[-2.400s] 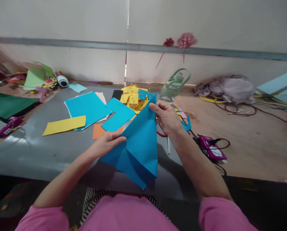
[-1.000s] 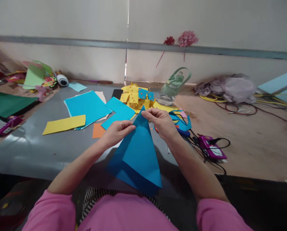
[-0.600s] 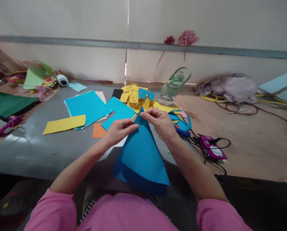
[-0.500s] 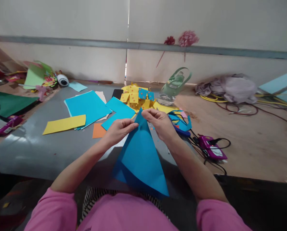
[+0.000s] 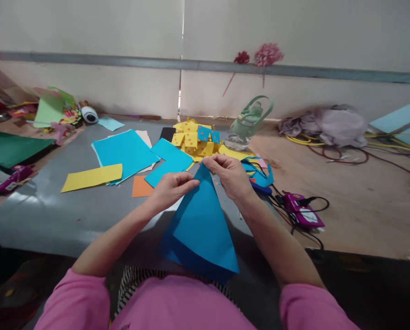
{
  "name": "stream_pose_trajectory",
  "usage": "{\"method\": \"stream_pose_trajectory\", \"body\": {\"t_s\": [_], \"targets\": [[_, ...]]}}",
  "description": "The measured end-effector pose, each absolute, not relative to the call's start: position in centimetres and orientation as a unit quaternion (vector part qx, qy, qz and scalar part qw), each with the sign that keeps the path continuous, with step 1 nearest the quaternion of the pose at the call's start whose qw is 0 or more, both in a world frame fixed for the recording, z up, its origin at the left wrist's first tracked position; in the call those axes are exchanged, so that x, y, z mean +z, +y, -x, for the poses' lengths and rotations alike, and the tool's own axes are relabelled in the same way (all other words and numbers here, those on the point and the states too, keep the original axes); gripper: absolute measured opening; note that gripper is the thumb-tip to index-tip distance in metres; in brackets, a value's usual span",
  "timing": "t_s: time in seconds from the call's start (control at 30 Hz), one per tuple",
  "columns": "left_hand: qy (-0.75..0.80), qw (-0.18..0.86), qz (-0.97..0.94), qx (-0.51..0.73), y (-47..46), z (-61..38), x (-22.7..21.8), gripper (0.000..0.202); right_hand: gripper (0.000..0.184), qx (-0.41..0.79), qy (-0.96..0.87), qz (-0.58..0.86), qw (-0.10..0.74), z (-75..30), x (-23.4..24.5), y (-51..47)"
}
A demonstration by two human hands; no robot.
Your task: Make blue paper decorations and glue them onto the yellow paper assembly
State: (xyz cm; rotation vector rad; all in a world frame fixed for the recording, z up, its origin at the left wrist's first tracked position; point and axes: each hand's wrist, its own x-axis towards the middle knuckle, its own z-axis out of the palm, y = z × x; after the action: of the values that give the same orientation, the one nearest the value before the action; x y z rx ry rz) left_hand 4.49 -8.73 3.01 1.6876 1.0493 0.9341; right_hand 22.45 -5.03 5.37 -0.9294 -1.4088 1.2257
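Observation:
A blue sheet of paper (image 5: 203,224), rolled into a cone shape, hangs between my hands with its narrow tip pointing away from me. My left hand (image 5: 174,189) pinches its left side just below the tip. At the tip itself, my right hand (image 5: 226,172) grips the paper between thumb and fingers. The wide end of the sheet flares toward my lap, one edge overlapping the other. Beyond my hands sits a pile of yellow and blue paper pieces with orange dots (image 5: 194,140).
Blue sheets (image 5: 124,153), a yellow strip (image 5: 91,178) and an orange piece (image 5: 140,187) lie left on the grey mat (image 5: 47,215). A green bottle (image 5: 248,121) stands behind. Right are blue-handled scissors (image 5: 262,189), a purple power strip (image 5: 301,211) and cables.
The paper's tip has come slightly down toward me, and its lower right corner has drawn up and in a little. My left hand has shifted slightly right and down.

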Motion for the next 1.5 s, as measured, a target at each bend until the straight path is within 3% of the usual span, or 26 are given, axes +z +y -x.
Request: {"method": "stream_pose_trajectory", "body": {"t_s": [0.53, 0.87, 1.07, 1.3, 1.5], "targets": [[0.429, 0.423, -0.687, 0.407, -8.5, -5.7, 3.1, 0.049, 0.036, 0.431, -0.594, 0.394, 0.553, -21.6, 4.2, -5.3], [0.394, 0.539, -0.603, 0.438, -8.3, -5.4, 3.2, 0.055, 0.045, 0.468, -0.629, 0.407, 0.468, -22.5, 4.7, -5.7], [0.417, 0.521, -0.607, 0.432, -8.3, -5.3, 3.1, 0.059, 0.030, 0.448, -0.642, 0.418, 0.461, -22.8, 4.1, -5.7], [0.413, 0.522, -0.608, 0.433, -8.3, -5.2, 2.8, 0.057, 0.030, 0.422, -0.653, 0.423, 0.466, -22.6, 3.8, -5.6], [0.442, 0.463, -0.658, 0.397, -8.4, -4.8, 2.3, 0.049, 0.034, 0.439, -0.654, 0.402, 0.467, -22.4, 4.2, -5.4]]}}
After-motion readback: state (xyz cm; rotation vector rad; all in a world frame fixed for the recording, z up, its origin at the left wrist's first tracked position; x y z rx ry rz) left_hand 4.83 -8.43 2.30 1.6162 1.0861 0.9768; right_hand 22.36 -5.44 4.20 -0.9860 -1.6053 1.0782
